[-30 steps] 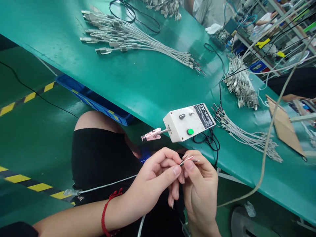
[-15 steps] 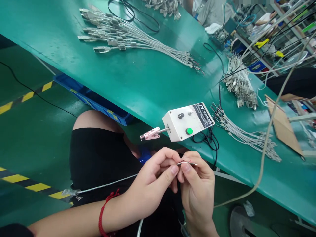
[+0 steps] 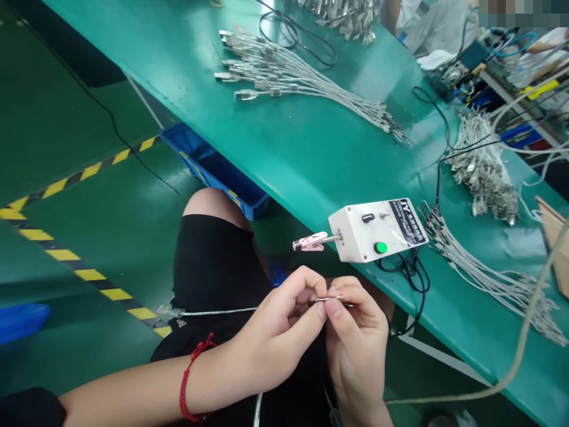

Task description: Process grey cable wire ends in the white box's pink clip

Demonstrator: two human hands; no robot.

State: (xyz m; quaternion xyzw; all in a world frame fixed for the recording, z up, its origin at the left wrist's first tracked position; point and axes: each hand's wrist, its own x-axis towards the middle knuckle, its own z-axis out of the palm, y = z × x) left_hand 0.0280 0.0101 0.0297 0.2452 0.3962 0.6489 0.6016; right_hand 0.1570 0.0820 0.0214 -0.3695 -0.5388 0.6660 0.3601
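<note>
Above my lap, my left hand point(image 3: 282, 335) and my right hand point(image 3: 355, 338) meet, both closed in a pinch. Between their fingertips lie the thin stripped wires point(image 3: 329, 298) of a cable, with red and pale strands showing. The pale cable point(image 3: 220, 311) passes out behind my left hand across my thigh to a plastic-wrapped connector point(image 3: 171, 312). A white control box point(image 3: 377, 231) with a green button and a black knob sits at the table edge just beyond my hands. From its shaft sticks out a pink clip point(image 3: 310, 242), which neither hand touches.
On the green table point(image 3: 284, 142) lie a bundle of USB cables point(image 3: 306, 83), another cable bundle point(image 3: 489, 267) and a connector heap point(image 3: 484, 166). A blue bin point(image 3: 213, 169) stands beneath the edge. A thick pale cord point(image 3: 520, 350) crosses the right side.
The view has shifted, so the table and control box appear farther right. My hands keep pinching the wires, with the left fingertips now closer against the right ones.
</note>
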